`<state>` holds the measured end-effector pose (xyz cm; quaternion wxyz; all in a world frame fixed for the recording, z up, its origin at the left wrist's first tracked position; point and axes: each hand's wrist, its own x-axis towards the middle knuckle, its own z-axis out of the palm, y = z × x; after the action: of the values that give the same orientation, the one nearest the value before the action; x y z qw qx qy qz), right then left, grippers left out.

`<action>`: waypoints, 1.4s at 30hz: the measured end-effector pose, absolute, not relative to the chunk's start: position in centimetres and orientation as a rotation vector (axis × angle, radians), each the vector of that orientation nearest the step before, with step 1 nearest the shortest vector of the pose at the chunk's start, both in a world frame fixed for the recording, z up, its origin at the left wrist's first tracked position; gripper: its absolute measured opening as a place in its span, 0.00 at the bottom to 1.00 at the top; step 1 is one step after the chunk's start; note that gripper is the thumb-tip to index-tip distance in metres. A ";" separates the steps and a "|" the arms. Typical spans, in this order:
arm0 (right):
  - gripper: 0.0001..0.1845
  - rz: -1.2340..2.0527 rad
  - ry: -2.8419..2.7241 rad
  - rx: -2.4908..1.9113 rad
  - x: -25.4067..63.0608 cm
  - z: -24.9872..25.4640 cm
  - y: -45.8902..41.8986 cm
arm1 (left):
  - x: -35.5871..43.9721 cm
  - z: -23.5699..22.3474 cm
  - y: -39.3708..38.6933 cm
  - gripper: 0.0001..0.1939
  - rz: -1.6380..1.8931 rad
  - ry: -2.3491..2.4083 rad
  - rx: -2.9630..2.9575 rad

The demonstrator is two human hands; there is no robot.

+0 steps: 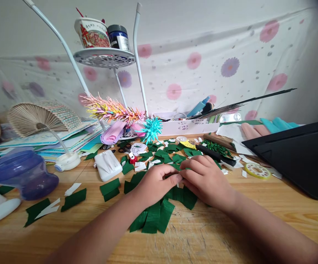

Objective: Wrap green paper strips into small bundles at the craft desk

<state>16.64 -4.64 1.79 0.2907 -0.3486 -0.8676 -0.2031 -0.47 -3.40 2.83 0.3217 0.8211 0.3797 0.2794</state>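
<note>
My left hand [154, 185] and my right hand [209, 181] meet over the middle of the table, fingers and thumbs pinched close together. What lies between the fingertips is too small and too covered to make out. Under and around them are scattered cut pieces of dark green crepe paper [152, 217], with a loose pile just below my wrists. Beyond my hands, more green pieces mix with small white paper scraps [140, 166]. A black-handled tool [214, 154] lies past my right hand, beside a bundle of thin green twisted strips [219, 147].
A white plastic case [108, 165] and blue translucent container [24, 174] stand at left. Yellow tape [258, 170] and a black object [299, 157] are at right. Behind are a turquoise spiky ball [151, 130], a wire bundle [230, 108] and a white rack [103, 57].
</note>
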 end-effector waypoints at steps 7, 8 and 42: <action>0.11 -0.351 -2.359 -1.026 16.7 2.2 -4.5 | -0.6 2.6 -3.1 0.12 0.822 1.020 2.327; 0.11 -0.204 -2.347 -1.041 16.7 2.2 -4.4 | -0.7 2.7 -3.0 0.11 0.872 1.015 2.400; 0.09 0.121 -2.418 -0.946 17.1 3.3 -5.2 | -1.1 3.3 -3.5 0.11 0.738 0.861 2.851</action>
<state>17.09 -5.16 3.29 0.2677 -0.3507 -0.8963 0.0449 -1.09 -3.46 3.26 0.0367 0.9285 0.2806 0.2405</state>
